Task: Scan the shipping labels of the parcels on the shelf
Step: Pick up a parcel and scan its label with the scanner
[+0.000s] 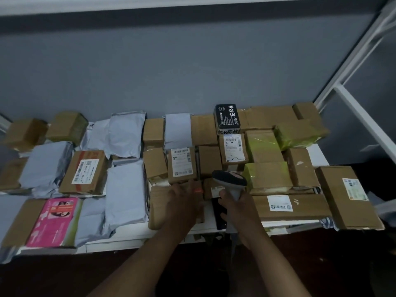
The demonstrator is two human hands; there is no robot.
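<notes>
One black box (227, 118) far back, one pink box (53, 221) near left, one scanner (229, 181), two hands; six labels face up.

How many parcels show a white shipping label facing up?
5: red-taped box at left, small box above the left hand, box under the black carton, long front box, far-right box. Others may be hidden.

A parcel storeroom is suggested: a white shelf (137, 234) against a grey wall (171, 67) is packed with labelled cartons (84, 171) and grey mailer bags (126, 189), with racking (353, 91) at the right.
</notes>
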